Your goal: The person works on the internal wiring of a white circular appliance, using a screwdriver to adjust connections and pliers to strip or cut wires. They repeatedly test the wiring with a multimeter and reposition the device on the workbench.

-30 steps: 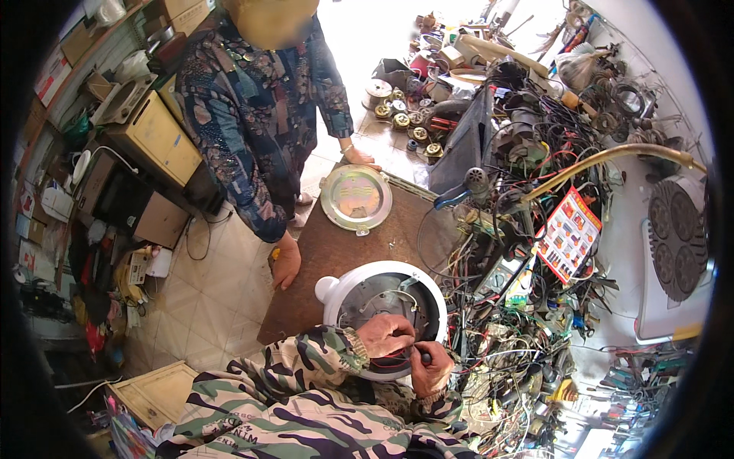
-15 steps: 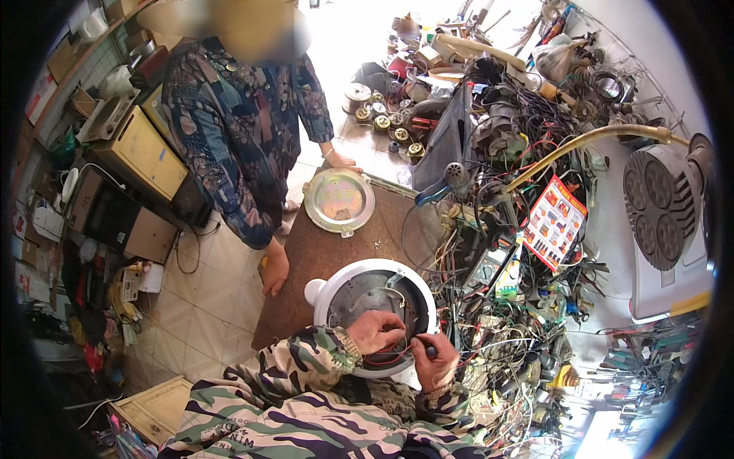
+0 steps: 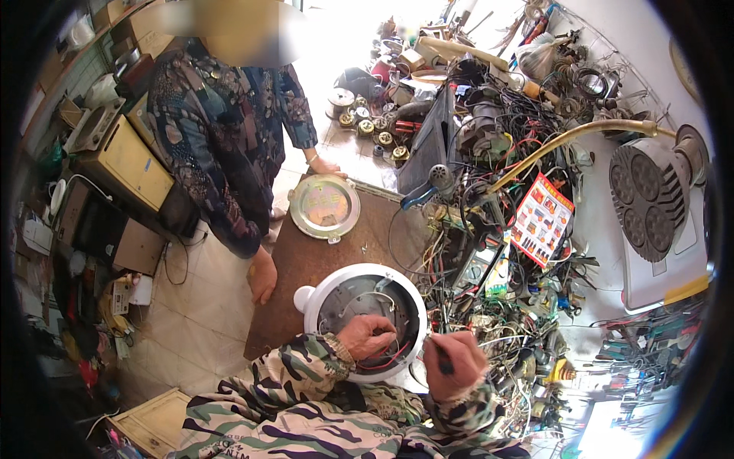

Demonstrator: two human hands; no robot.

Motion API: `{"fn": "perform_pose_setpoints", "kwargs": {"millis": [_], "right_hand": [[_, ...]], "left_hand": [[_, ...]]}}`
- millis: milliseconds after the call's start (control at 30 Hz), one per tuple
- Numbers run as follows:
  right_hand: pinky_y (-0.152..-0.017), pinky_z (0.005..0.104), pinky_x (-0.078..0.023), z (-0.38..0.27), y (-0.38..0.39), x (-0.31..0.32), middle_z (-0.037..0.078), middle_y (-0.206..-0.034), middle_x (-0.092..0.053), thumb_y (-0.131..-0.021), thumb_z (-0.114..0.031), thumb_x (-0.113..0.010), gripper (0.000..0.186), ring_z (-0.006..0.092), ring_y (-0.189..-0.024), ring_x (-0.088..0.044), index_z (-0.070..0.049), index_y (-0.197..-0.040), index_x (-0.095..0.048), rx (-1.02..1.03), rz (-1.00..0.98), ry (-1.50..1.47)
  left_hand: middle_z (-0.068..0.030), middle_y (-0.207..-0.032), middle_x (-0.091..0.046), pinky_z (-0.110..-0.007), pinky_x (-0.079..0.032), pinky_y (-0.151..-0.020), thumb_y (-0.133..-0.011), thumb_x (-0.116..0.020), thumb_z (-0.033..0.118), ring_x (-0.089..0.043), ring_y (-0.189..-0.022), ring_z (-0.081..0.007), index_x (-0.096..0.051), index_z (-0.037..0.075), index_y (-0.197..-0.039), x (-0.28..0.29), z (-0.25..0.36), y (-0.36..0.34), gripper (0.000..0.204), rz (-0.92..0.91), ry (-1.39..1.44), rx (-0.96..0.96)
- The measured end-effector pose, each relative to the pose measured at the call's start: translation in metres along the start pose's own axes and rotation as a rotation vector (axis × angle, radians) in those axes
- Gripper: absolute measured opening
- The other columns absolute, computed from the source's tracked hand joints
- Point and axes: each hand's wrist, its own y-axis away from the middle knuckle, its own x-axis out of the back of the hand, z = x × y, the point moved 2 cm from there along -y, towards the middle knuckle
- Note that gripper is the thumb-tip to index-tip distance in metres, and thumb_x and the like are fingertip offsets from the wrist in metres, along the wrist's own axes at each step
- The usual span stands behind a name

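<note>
A white round appliance body [image 3: 311, 307] sits open on the brown worktop [image 3: 283, 271], showing a dark metal interior with thin red and pale wires. My left hand [image 3: 367, 336] is pinched on a thin wire inside it, the fingertips partly hidden. Just right of the rim, my right hand [image 3: 453, 363] is closed round a small black-handled tool [image 3: 445, 361], with a pale wire near the fingertips. A round golden-silver metal plate [image 3: 322, 207] lies on the worktop above the appliance.
Another person [image 3: 206, 145] stands at the worktop's left, both hands at its edges. A tangled heap of wires and parts [image 3: 497, 336], a printed sheet [image 3: 541, 222] and a lamp head [image 3: 646, 203] on a curved arm crowd the right. Cabinets [image 3: 126, 164] line the left.
My right hand has moved right, out past the appliance's rim, with the black-handled tool. My left hand remains inside the appliance. The whole view has shifted slightly.
</note>
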Motion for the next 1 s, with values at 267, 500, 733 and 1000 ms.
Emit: {"fn": "perform_pose_setpoints", "kwargs": {"millis": [267, 500, 733, 1000], "right_hand": [[-0.057, 0.0310, -0.050, 0.040, 0.079, -0.033, 0.011, -0.079, -0.067, -0.084, -0.005, -0.076, 0.012, 0.0221, -0.066, -0.066, -0.002, -0.094, -0.072, -0.571, -0.294, -0.185], [-0.056, 0.0197, -0.043, 0.065, 0.044, 0.031, 0.001, -0.078, -0.062, -0.086, -0.004, -0.074, 0.042, 0.0043, -0.066, -0.054, -0.003, -0.125, -0.060, -0.690, 0.033, -0.214], [-0.055, 0.0298, -0.049, 0.144, 0.098, 0.006, 0.006, -0.075, -0.066, -0.085, -0.010, -0.073, 0.028, 0.0130, -0.061, -0.060, -0.001, -0.112, -0.069, -0.801, -0.018, 0.065], [-0.052, 0.0312, -0.052, -0.021, -0.040, 0.062, 0.014, -0.076, -0.068, -0.076, -0.001, -0.078, 0.027, 0.0205, -0.058, -0.064, -0.001, -0.102, -0.070, 0.013, 0.138, -0.040]], "left_hand": [[-0.0101, -0.085, -0.072, -0.032, -0.055, -0.073, -0.089, -0.070, 0.016, -0.069, -0.078, -0.0156, -0.072, -0.001, -0.099, 0.000, 0.003, 0.001, 0.020, 0.002, 0.027, 0.055], [-0.0102, -0.085, -0.072, -0.030, -0.054, -0.071, -0.089, -0.070, 0.015, -0.068, -0.077, -0.0151, -0.072, -0.002, -0.098, 0.002, 0.003, 0.002, 0.020, 0.005, 0.009, 0.076], [-0.0089, -0.084, -0.071, -0.031, -0.053, -0.073, -0.090, -0.069, 0.014, -0.066, -0.078, -0.0150, -0.071, -0.002, -0.097, 0.000, 0.006, 0.002, 0.018, 0.000, -0.118, -0.008], [-0.0069, -0.087, -0.071, -0.029, -0.053, -0.072, -0.093, -0.068, 0.012, -0.065, -0.079, -0.0130, -0.071, -0.002, -0.101, 0.006, -0.004, 0.006, 0.017, -0.023, 0.056, 0.096]]}}
